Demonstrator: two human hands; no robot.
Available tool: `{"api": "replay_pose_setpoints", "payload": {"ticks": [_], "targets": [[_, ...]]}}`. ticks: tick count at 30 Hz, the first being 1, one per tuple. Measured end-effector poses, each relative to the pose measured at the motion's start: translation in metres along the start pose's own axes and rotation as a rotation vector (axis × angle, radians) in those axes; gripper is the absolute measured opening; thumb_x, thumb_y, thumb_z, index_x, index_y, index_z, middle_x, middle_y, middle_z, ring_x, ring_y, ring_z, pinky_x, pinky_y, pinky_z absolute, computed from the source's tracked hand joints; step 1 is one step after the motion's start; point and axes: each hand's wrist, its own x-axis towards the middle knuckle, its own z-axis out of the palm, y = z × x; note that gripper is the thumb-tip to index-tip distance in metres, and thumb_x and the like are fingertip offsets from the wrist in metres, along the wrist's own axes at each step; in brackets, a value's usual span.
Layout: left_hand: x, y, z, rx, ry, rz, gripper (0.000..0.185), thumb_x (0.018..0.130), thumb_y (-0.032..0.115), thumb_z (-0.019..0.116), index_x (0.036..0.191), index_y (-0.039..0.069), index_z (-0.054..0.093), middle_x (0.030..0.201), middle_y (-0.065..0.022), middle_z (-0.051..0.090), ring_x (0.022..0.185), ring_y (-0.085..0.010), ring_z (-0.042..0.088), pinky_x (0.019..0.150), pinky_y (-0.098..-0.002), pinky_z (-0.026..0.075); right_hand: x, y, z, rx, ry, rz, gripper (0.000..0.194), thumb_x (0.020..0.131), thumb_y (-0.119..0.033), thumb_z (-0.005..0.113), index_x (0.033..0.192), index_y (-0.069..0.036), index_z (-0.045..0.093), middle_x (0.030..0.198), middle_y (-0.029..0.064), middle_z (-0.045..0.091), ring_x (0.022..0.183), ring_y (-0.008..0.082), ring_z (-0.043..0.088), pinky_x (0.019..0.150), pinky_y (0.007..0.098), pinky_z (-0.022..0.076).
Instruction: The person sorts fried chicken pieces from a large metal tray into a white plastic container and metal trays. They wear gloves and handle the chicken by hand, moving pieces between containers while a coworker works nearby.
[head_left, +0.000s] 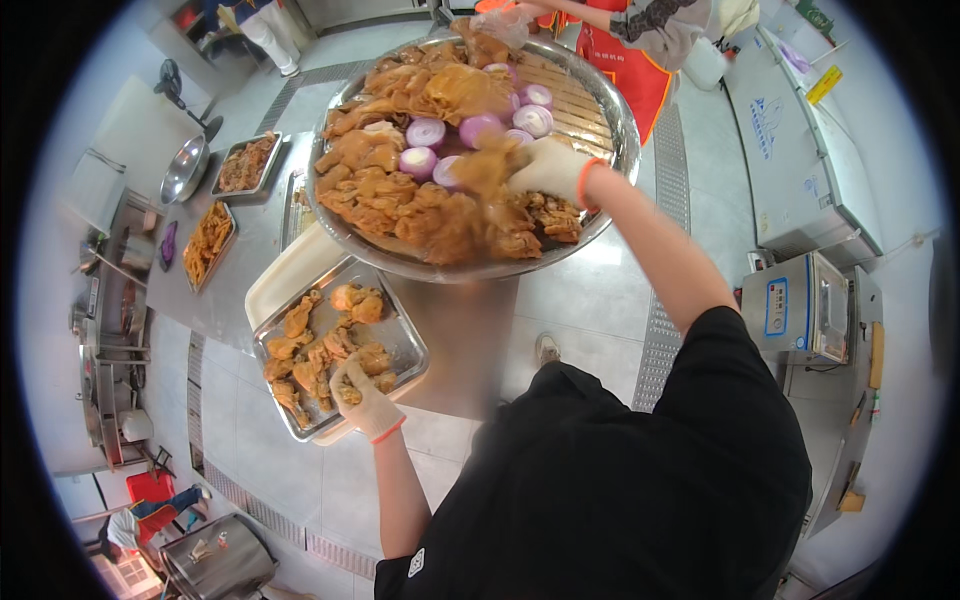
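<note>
My right hand (551, 172), in a white knit glove with an orange cuff, grips a brown piece of cooked meat (486, 161), blurred by motion. It is over a large round metal tray (626, 142) bearing browned meat pieces (367, 199) and halved red onions (426, 133). At the lower left, a rectangular steel tray (405, 345) holds several cooked chicken pieces (296, 315). My left hand (364, 397), gloved alike, reaches over its near edge with its fingers around a chicken piece (349, 391). The fingertips are partly hidden.
Across the round tray, a person in a red apron (622, 75) has a plastic-gloved hand (504, 26) at the meat. Left, a steel table (176, 292) carries two food trays (247, 161) and a metal bowl (185, 169). Right stand a chest freezer (795, 142) and a vacuum sealer (795, 304).
</note>
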Motion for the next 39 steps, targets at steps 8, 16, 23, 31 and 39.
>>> {"api": "replay_pose_setpoints", "payload": {"ticks": [8,16,23,31,39], "targets": [[-0.012,0.068,0.097,0.147,-0.02,0.11,0.016,0.108,0.013,0.064,0.115,-0.001,0.067,0.116,-0.0102,0.074,0.101,-0.0143,0.069,0.086,-0.0286,0.058,0.058,0.156,-0.114,-0.128,0.318,0.347,0.043,0.083,-0.034,0.079,0.099,0.006,0.075,0.086,0.0143,0.074,0.069,0.0229,0.07,0.065,0.0384,0.0563],[-0.049,0.111,0.196,-0.097,-0.267,-0.005,0.012,0.11,0.01,0.061,0.114,0.0,0.066,0.117,-0.012,0.075,0.092,-0.0148,0.073,0.076,-0.0283,0.061,0.113,0.185,-0.106,-0.506,0.207,0.265,0.051,0.084,-0.039,0.07,0.114,0.0,0.078,0.116,0.0272,0.076,0.108,0.0404,0.074,0.091,0.0442,0.0599],[-0.067,0.115,0.226,-0.136,-0.427,-0.137,0.019,0.11,0.018,0.062,0.115,0.0,0.065,0.114,-0.0124,0.076,0.07,-0.0139,0.073,0.056,-0.0258,0.059,0.114,0.198,-0.111,-0.518,0.099,0.179,0.055,0.086,-0.042,0.069,0.119,0.001,0.077,0.121,0.0267,0.074,0.113,0.0416,0.072,0.096,0.0448,0.0577],[-0.068,0.121,0.246,-0.093,-0.443,-0.146,0.017,0.11,0.015,0.061,0.115,-0.001,0.064,0.117,-0.0136,0.075,0.066,-0.0144,0.071,0.055,-0.0266,0.059,0.132,0.22,-0.125,-0.573,0.041,0.098,0.055,0.091,-0.044,0.064,0.125,-0.002,0.076,0.126,0.0234,0.074,0.116,0.039,0.071,0.097,0.045,0.0559],[-0.039,0.133,0.254,-0.032,-0.323,-0.179,0.016,0.106,0.014,0.067,0.115,0.0,0.069,0.108,-0.0089,0.075,0.079,-0.0104,0.069,0.069,-0.0252,0.058,0.107,0.195,-0.138,-0.537,0.186,-0.012,0.057,0.09,-0.049,0.07,0.121,-0.002,0.075,0.117,0.0285,0.075,0.107,0.0438,0.073,0.096,0.0469,0.0579]]}}
